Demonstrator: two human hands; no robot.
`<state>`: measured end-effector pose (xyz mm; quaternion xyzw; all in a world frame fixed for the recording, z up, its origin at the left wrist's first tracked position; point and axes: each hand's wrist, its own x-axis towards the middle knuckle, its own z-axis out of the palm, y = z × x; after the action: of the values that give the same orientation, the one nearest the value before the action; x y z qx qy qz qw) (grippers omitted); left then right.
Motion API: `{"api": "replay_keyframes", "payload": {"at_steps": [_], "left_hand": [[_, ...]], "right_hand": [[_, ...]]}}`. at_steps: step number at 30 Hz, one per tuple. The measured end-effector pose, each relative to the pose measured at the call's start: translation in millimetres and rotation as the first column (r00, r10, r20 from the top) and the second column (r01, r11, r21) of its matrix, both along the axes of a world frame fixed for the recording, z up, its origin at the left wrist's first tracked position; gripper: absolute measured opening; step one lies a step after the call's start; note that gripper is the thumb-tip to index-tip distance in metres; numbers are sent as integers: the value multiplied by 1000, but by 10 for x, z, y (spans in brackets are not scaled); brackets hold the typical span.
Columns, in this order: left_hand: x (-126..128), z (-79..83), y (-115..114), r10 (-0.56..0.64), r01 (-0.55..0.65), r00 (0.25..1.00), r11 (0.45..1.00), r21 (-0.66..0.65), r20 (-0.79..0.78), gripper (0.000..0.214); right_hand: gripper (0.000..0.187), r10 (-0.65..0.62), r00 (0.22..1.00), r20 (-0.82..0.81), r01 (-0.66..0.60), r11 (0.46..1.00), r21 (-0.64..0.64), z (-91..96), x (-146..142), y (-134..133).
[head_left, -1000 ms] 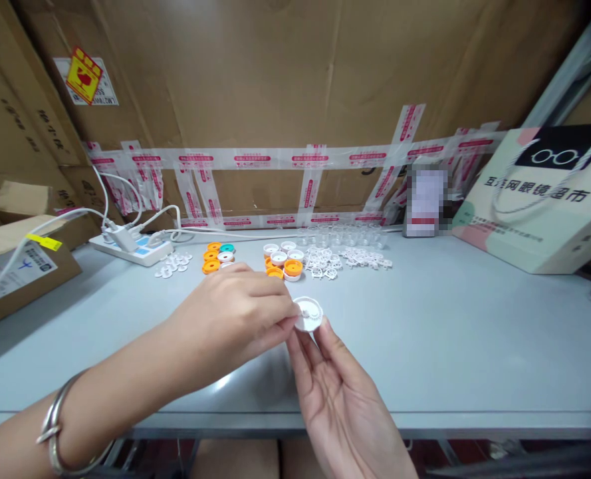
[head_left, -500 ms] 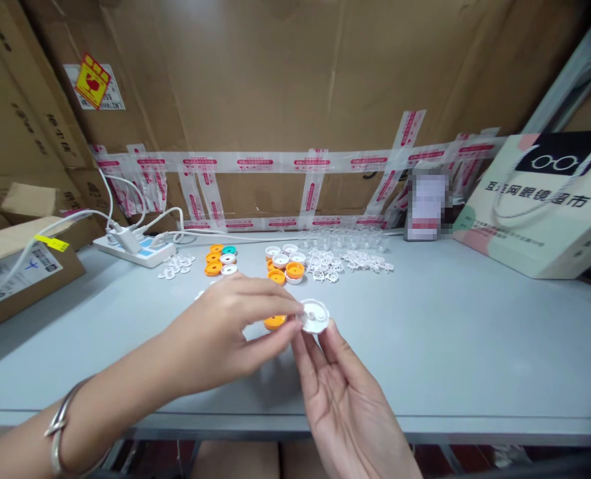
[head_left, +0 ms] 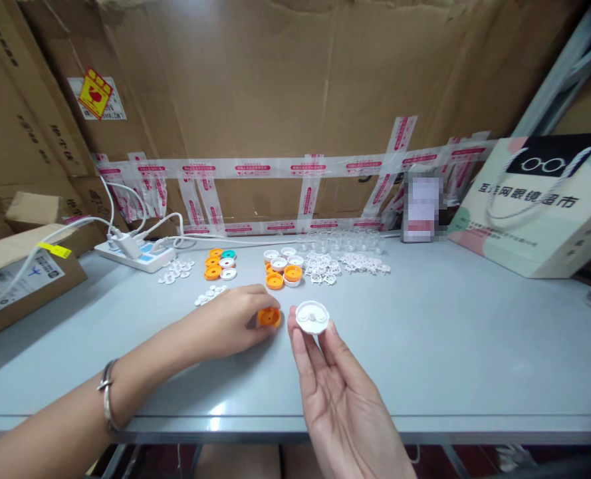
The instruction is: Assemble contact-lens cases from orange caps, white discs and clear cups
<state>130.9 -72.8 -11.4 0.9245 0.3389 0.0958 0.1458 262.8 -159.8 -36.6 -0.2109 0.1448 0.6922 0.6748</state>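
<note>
My right hand (head_left: 342,392), palm up, holds a round white plastic part (head_left: 312,318) by its rim between thumb and fingers. Small raised gear-like shapes show inside its scalloped edge. To the left, my left hand (head_left: 238,319) has its thumb and fingers closed about an orange round plastic cap (head_left: 270,317) on the table. Part of that cap is hidden by the fingers. Behind my left hand lie small white pieces (head_left: 209,295). Farther back sit a stack of orange and white caps (head_left: 275,281) and a second group with orange, white and teal caps (head_left: 212,273).
White frame-like parts (head_left: 320,267) and more small white parts (head_left: 365,264) lie in piles, with clear cups (head_left: 345,241) behind. A power strip (head_left: 148,256) with cables, an open carton (head_left: 20,266), a phone (head_left: 421,209) and a paper bag (head_left: 529,206) edge the grey table (head_left: 449,346).
My left hand has let go of the white round part and moved left and down to the orange cap on the table. My right hand still holds the white part in nearly the same place.
</note>
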Motion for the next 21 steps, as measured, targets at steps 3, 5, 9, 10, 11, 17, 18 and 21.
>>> {"api": "replay_keyframes", "payload": {"at_steps": [3,5,9,10,11,17,18,21], "left_hand": [[-69,92,-1,48,-6,968,986,-166,247,23],[-107,159,-13,95,70,898,933,-353,429,24],[-109,211,-45,163,214,796,825,-524,583,26],[-99,208,-53,161,233,790,814,-532,592,26],[-87,201,-60,154,247,789,807,-536,594,25],[-48,177,-81,106,208,827,855,-476,553,24],[-48,179,-83,95,202,831,866,-457,547,25],[-46,191,-94,60,189,846,895,-403,530,25]], "right_hand": [[11,0,1000,-6,0,1000,9,-16,-11,3],[9,0,1000,-3,0,1000,14,-20,-27,13],[9,5,1000,1,-5,1000,30,-32,-62,31],[10,6,1000,3,-6,999,36,-38,-70,31],[11,5,1000,7,-5,999,44,-46,-79,29],[15,11,999,43,-13,999,43,-63,-112,26],[15,9,999,48,-11,999,44,-58,-111,29],[14,3,998,63,-7,999,53,-42,-109,35]]}}
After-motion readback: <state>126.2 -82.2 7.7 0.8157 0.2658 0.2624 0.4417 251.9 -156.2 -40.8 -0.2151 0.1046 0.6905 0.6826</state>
